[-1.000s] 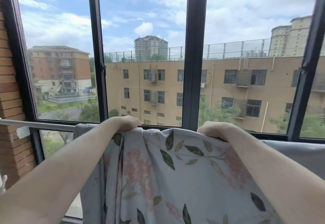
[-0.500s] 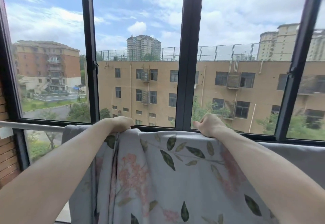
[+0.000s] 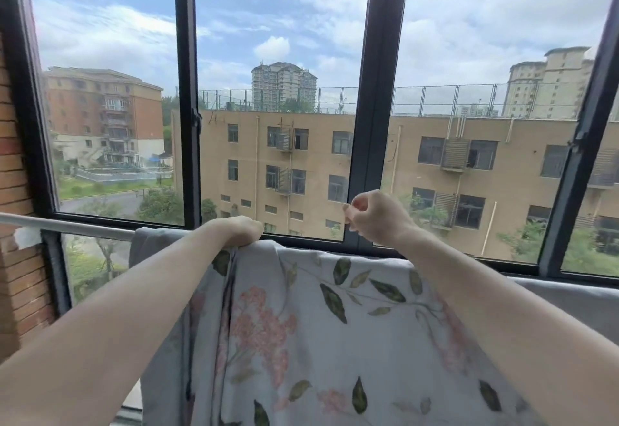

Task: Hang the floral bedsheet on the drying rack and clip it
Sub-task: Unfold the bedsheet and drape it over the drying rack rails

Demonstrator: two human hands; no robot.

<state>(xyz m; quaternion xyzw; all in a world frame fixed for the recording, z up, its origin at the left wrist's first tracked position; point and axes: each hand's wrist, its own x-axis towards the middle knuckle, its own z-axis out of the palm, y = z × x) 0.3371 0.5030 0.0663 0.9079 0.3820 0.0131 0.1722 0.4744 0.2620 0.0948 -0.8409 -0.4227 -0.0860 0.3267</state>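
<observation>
Right hand now above bedsheet

I find the way forward closed by the window: its dark frame posts and glass stand just behind the rail. The floral bedsheet drapes over the rail and blocks all passage below its top edge in the middle. My left hand rests on that edge; my right hand is raised above it, clear of the cloth, in open air before the glass. To the left, the bare rail leaves room above and below. The brick wall closes the far left. A grey cloth covers the right stretch.
</observation>
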